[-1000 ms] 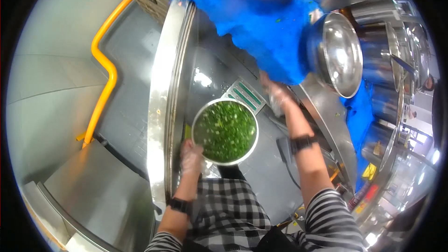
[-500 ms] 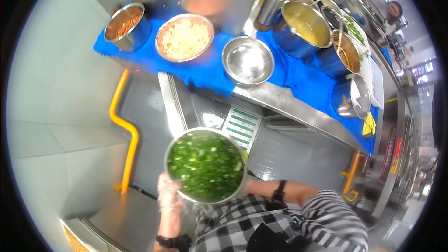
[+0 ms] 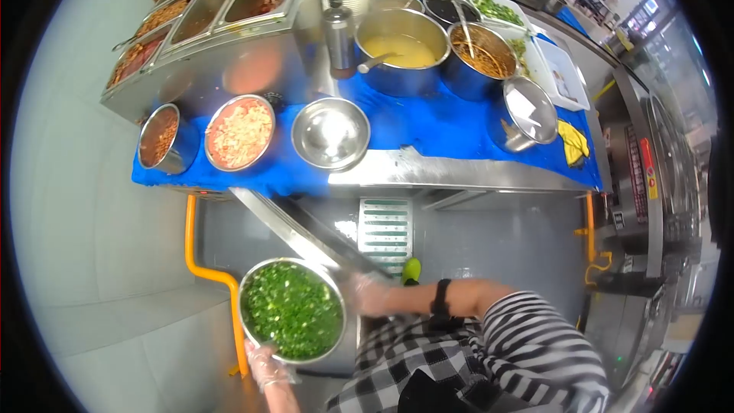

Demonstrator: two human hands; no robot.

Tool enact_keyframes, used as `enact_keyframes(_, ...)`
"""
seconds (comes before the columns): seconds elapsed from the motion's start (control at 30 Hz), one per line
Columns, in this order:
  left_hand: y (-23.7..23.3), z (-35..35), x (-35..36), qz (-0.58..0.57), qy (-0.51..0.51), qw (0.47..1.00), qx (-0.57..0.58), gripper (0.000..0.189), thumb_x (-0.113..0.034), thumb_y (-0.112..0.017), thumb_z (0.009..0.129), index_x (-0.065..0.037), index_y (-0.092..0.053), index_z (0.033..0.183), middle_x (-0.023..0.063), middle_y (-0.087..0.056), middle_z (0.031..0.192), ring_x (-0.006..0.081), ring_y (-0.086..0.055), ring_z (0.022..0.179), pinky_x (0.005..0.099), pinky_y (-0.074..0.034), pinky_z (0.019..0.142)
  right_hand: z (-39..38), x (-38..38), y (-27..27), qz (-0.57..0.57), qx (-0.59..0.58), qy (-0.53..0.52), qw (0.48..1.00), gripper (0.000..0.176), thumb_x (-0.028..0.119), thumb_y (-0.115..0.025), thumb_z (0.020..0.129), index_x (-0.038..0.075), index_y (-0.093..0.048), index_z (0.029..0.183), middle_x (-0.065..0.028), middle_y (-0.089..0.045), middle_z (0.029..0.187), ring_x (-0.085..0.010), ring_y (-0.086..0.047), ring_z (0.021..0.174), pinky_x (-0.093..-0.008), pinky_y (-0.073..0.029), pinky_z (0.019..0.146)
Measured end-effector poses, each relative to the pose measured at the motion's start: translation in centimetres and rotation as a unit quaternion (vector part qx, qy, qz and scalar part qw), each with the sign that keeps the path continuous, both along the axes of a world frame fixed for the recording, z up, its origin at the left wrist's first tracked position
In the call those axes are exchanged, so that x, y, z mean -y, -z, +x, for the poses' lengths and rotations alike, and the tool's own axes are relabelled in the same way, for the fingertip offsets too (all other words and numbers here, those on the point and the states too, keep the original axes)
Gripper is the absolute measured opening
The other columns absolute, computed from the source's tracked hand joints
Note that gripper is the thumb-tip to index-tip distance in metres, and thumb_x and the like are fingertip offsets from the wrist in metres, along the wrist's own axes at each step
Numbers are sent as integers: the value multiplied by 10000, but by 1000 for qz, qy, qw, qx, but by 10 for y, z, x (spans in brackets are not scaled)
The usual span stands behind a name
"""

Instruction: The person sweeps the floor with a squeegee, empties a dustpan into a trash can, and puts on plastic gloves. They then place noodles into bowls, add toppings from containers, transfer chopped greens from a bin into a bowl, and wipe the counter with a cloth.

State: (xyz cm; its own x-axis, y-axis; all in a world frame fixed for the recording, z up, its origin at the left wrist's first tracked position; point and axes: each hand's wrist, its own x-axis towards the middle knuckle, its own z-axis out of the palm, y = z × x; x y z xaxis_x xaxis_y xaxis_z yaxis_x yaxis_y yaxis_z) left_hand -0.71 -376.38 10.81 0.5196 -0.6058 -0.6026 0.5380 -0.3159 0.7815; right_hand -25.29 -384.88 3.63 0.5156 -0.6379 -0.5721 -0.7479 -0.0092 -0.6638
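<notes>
A round steel bowl (image 3: 342,330) full of chopped green onions (image 3: 294,310) is held in front of my body, above the floor. My left hand (image 3: 269,367), in a clear plastic glove, grips its lower left rim. My right hand (image 3: 371,294), also gloved and blurred, is at the bowl's right side, with its fingers partly hidden there. On the blue-covered counter ahead stand a shiny bare steel bowl (image 3: 330,134), a bowl of pale chopped food (image 3: 240,132) and a steel pot of reddish-brown bits (image 3: 160,141).
A pot of yellowish liquid (image 3: 405,46), a pot of brown food (image 3: 483,52) and a smaller steel pot (image 3: 527,115) line the counter (image 3: 436,138). A yellow cloth (image 3: 572,144) lies at its right end. Yellow pipes (image 3: 210,271) run at left; a floor grate (image 3: 385,233) lies below.
The bowl of green onions has shifted left and slightly down in view, both hands moving with it. My view has turned, so the counter now lies level and more food trays show at upper left.
</notes>
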Motion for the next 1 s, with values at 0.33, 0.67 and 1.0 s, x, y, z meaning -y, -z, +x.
enact_keyframes(0.33, -9, -172, 135, -74, 241, 965, -72, 331, 87, -473, 590, -74, -475, 879, 5, -459, 716, 117, -471, 634, 247, -402, 557, -217, -20, -10, -98, 108, 189, 971, 302, 258, -538, 824, 92, -592, 1070, -112, -635, 894, -250, -593, 859, -361, -466, 760)
enact_keyframes(0.67, 35, -342, 285, -148, 299, 938, -99, 281, 61, -516, 621, -70, -443, 859, 75, -481, 763, 188, -482, 567, 324, -419, 429, -290, -101, -7, 1, -108, 247, 963, 387, 406, -452, 835, 96, -610, 1005, -131, -632, 923, -311, -586, 837, -381, -448, 769)
enact_keyframes(1.0, 94, -182, 297, 2, 338, 927, -161, 463, -384, -584, 820, -37, -486, 1110, 100, -538, 948, 171, -527, 793, 308, -489, 685, -258, -122, -9, 157, -150, 612, 761, 418, 465, -471, 814, 100, -666, 873, -101, -650, 771, -206, -617, 758, -365, -451, 717)
